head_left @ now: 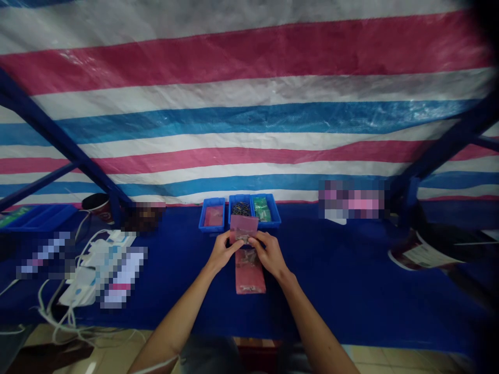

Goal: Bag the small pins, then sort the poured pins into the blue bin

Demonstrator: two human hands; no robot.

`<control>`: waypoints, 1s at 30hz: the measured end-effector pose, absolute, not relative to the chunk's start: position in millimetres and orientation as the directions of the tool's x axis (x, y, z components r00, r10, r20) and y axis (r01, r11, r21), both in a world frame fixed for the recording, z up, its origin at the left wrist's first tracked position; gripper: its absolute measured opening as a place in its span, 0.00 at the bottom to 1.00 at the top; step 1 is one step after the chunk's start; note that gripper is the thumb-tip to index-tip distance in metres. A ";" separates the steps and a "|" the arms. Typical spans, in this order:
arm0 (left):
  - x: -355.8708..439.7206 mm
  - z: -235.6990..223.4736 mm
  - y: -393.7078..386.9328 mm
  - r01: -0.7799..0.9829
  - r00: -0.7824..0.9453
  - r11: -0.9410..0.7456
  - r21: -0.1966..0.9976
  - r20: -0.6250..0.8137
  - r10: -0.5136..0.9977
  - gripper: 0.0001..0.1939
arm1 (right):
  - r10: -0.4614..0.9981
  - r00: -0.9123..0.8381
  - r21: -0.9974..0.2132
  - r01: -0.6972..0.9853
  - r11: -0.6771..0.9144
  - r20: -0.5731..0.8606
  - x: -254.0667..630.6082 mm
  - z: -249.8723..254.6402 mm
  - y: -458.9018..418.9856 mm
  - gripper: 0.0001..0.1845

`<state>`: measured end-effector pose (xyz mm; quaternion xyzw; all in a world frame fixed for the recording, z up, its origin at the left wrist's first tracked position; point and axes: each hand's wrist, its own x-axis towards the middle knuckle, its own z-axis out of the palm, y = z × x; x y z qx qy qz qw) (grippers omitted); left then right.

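My left hand and my right hand meet over the table in front of the bins. Between them they pinch a small pink plastic bag with small metal-looking pieces in it, one thumb on each side near its lower part. Just below, a pink bag lies on the blue table, with small pale and grey pieces showing through. Behind the hands stand a blue bin of pink bags, a blue bin of dark screw-like pieces, and a blue bin of green packets.
White power strips with tangled cables lie at the left, near a dark cup and a blue tray. A tub-like container is at the right. Blue frame posts and striped sheeting stand behind.
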<state>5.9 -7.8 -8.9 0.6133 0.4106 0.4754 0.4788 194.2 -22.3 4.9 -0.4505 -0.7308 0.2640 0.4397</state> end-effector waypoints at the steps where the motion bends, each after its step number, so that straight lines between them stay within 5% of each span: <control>1: 6.0 -9.1 -7.7 0.055 0.213 -0.207 0.977 0.191 0.958 0.20 | 0.889 -0.204 -0.784 0.418 0.459 0.411 194.2 5.5 -22.6 0.19; 30: 3.1 -12.7 -7.2 0.081 0.210 -0.200 0.976 0.179 0.961 0.17 | 0.890 -0.225 -0.775 0.439 0.455 0.396 191.5 5.8 -25.6 0.22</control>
